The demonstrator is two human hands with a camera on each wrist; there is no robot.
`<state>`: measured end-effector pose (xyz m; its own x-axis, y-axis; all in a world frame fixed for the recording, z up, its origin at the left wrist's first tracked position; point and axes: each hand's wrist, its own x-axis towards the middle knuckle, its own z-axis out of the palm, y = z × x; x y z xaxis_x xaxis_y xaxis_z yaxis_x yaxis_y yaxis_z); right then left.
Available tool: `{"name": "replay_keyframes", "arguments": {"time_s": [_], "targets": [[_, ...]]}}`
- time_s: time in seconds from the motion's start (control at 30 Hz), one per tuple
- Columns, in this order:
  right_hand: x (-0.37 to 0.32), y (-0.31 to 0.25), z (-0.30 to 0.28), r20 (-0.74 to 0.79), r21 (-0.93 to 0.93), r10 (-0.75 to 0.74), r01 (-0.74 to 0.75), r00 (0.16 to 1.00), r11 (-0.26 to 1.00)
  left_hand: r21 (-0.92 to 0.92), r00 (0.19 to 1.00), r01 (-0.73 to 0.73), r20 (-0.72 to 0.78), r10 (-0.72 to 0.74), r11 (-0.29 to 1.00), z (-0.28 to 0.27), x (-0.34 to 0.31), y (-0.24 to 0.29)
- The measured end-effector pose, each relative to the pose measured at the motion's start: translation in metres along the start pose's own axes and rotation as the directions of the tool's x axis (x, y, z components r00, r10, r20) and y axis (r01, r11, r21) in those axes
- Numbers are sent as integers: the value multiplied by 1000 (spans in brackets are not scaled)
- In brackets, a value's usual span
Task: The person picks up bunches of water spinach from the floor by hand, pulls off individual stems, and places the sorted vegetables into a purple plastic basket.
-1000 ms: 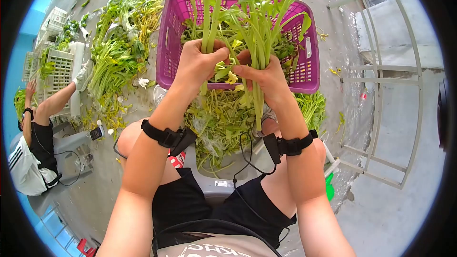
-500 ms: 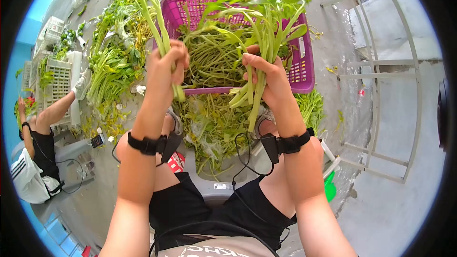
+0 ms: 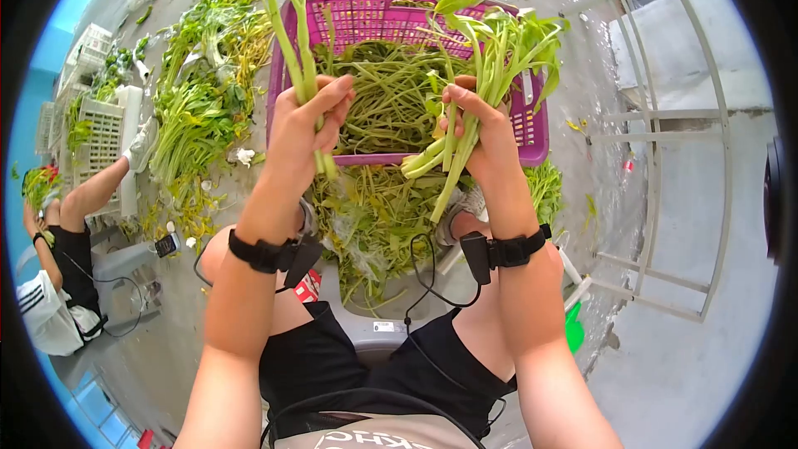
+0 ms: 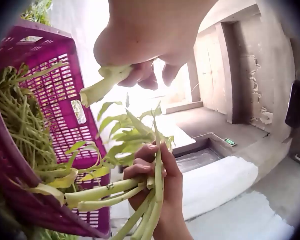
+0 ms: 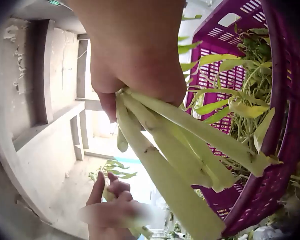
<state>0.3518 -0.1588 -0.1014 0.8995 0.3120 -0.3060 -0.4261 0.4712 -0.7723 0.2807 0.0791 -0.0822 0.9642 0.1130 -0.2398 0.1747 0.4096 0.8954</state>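
My left hand (image 3: 307, 125) grips a couple of long water spinach stalks (image 3: 293, 41), cut ends down and leaves up, over the basket's near left corner. A thicker bunch of water spinach (image 3: 492, 66) is held in my right hand (image 3: 489, 129), thumb across the stems, leaves leaning to the right. Its pale cut ends (image 5: 182, 200) stick out below the fist in the right wrist view. Between and beyond the hands, the purple basket (image 3: 357, 21) holds a heap of green stems (image 3: 386, 100). Both bunches are apart from each other.
Trimmed leaves and stems (image 3: 366, 216) lie on the floor between the feet. More greens (image 3: 187, 129) are piled to the left. A metal frame (image 3: 723, 150) stands at right. Another person (image 3: 46, 299) sits at far left beside white crates (image 3: 104, 133).
My left hand has moved left with its stalks, away from the right-hand bunch, then slightly back right. The right-hand bunch has tilted rightward. More of the basket's heap shows between the hands.
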Motion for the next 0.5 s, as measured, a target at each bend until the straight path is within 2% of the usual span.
{"name": "replay_keyframes", "arguments": {"time_s": [0.07, 0.13, 0.2, 0.33, 0.5], "targets": [[-2, 6, 7, 35, -42, -9, 10, 999, 999, 5, 994, -73, -85, 73, 997, 7, 8, -3], [-5, 8, 13, 79, -182, 17, -2, 997, 983, 19, 989, -80, -123, 82, 997, 8, 12, -4], [-7, 9, 17, 83, -180, 32, -17, 996, 984, 51, 981, -74, -175, 82, 996, 13, 14, -1], [-9, 10, 20, 146, -275, 74, -32, 986, 961, 163, 981, -30, -185, 61, 986, 17, 15, -2], [-10, 12, 21, 183, -310, 93, -32, 979, 950, 63, 985, -44, -164, 54, 997, 19, 17, -6]]}}
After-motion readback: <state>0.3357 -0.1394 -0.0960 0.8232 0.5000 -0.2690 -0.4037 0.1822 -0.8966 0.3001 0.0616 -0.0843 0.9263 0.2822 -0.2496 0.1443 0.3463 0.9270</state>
